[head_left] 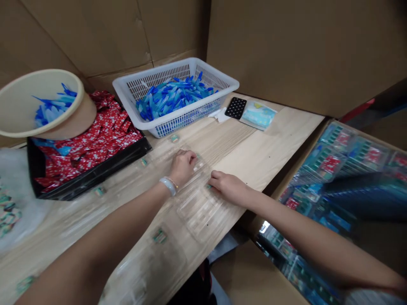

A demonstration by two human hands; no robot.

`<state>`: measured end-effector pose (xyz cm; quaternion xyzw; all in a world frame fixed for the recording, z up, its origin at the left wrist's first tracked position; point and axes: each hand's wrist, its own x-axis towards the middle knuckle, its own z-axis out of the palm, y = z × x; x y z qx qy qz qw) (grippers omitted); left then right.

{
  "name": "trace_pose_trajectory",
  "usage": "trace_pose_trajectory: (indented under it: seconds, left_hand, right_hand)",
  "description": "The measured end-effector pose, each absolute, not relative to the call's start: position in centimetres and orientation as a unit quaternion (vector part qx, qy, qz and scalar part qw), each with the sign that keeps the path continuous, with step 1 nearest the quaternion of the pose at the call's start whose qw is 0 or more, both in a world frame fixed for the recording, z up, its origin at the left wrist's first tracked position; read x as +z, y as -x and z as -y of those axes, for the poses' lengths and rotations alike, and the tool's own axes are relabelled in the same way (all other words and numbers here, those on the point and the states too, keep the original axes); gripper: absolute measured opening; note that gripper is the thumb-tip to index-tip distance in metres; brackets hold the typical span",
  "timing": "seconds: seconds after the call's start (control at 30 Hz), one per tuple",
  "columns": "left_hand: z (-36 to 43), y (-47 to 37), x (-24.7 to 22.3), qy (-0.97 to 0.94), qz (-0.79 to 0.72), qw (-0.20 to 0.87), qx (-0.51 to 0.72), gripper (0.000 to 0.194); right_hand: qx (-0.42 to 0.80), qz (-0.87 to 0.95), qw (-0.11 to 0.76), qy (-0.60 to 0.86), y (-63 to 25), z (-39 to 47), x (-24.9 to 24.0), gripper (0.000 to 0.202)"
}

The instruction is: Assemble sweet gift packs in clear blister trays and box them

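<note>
Fingertips of the right hand (230, 186) bunched at a small green piece (209, 186) on a clear tray (197, 216) — pinching or pressing, cannot tell; left hand (183, 166), farther, curled, hold unclear. Tray likely light, slippery, easily bent: best taken by its rim. Beyond — white basket (148, 125), blue sticks (173, 95).

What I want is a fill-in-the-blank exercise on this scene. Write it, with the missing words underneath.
1. Of the left hand and right hand, both at clear trays, only the ____ one has bracelets at its wrist.
2. The basket holds pieces in shades of ____.
3. The box under the red packets is coloured ____.
4. In the picture, the basket is to the ____ of the tub.

Missing words: left; blue; black; right.
</note>
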<state>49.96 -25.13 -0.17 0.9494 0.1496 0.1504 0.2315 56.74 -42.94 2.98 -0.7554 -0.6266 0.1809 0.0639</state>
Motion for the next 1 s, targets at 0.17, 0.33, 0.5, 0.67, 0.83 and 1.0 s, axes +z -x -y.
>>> trace_pose_trajectory:
  seconds: [0.17,0.33,0.5,0.67,0.83,1.0]
  left_hand:
    - [25.9,-50.5,-0.7,-0.934,-0.218,0.222,0.176,0.011]
    - [25.8,-50.5,-0.4,-0.945,-0.215,0.181,0.167,0.013]
    - [25.1,-49.5,0.2,-0.96,-0.147,0.181,0.159,0.018]
    - [24.8,-49.1,-0.1,-0.983,-0.041,0.153,0.09,0.033]
    - [25.6,-48.2,1.3,-0.984,-0.032,0.15,0.095,0.03]
    - [28.2,-45.8,2.9,-0.978,0.009,0.203,0.051,0.017]
  right_hand:
    - [0.136,0.653,0.021,0.745,-56.8,42.5,2.7,0.01]
    - [0.162,0.654,0.049,0.738,-57.4,42.3,3.2,0.006]
    - [0.209,0.638,0.12,0.732,-57.9,42.5,3.6,0.006]
    - [0.207,0.641,0.168,0.72,-57.9,42.7,3.1,0.01]
    - [0.176,0.618,0.214,0.736,-58.1,44.0,2.4,0.013]
    - [0.183,0.562,0.244,0.769,-57.7,45.3,1.7,0.012]
